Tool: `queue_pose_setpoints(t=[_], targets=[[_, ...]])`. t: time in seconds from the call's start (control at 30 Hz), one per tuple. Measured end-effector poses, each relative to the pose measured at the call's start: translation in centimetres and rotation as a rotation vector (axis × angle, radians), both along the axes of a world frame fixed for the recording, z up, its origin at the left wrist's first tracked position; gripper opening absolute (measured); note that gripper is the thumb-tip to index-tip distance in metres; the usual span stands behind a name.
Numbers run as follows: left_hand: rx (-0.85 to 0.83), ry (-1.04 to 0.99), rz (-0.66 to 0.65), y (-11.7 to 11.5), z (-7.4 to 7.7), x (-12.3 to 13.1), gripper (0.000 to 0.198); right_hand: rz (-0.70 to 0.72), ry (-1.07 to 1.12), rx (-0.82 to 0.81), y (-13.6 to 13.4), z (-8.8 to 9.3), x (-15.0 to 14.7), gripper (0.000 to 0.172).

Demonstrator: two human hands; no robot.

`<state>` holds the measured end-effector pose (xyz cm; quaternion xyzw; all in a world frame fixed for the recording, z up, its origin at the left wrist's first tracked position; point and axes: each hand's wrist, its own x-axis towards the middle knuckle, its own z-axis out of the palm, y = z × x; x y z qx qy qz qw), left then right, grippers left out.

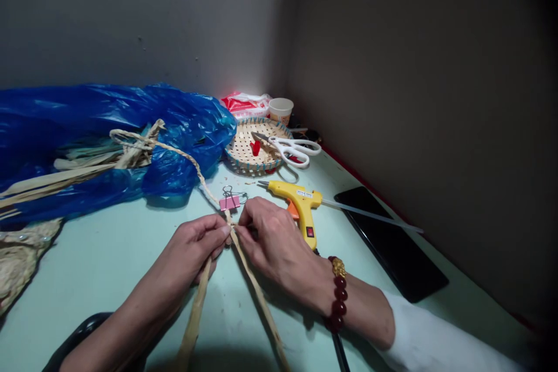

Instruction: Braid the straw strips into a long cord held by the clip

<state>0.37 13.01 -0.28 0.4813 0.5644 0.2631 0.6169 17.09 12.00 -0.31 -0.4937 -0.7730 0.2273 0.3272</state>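
My left hand (196,247) and my right hand (270,238) meet at the middle of the pale green table (108,261), both pinched on tan husk strips (257,296) that trail toward me. From the pinch a braided husk cord (192,163) runs back to the left, with a pink binder clip (229,202) clamped on it just beyond my fingertips. My right wrist wears a dark red bead bracelet (337,296).
A yellow glue gun (300,206) lies right of my hands. A black phone (390,241) lies near the right wall. A woven tray (244,151) holds white scissors (292,148). A blue plastic bag (100,128) with husks (65,168) fills the left. A paper cup (281,109) stands behind.
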Motion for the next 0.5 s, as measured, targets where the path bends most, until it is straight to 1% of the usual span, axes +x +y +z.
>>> queue_pose_setpoints(t=[0.13,0.23,0.3,0.43,0.5], targets=[[-0.069,-0.053,0.034,-0.1,0.2,0.3,0.021,-0.048,0.092,-0.073,-0.2,0.0,-0.2,0.010],[-0.053,-0.070,-0.002,-0.1,-0.1,0.3,0.019,-0.049,0.113,-0.108,-0.3,0.3,-0.3,0.008],[0.002,-0.039,-0.020,-0.1,-0.3,0.2,0.021,-0.042,0.103,-0.118,-0.3,0.6,-0.3,0.004],[0.185,0.152,-0.043,-0.2,-0.1,0.4,0.026,-0.031,-0.054,-0.150,-0.2,0.9,-0.3,0.010],[0.263,0.250,-0.055,-0.3,0.2,0.5,0.030,-0.035,-0.130,-0.167,-0.2,1.0,-0.3,0.017]])
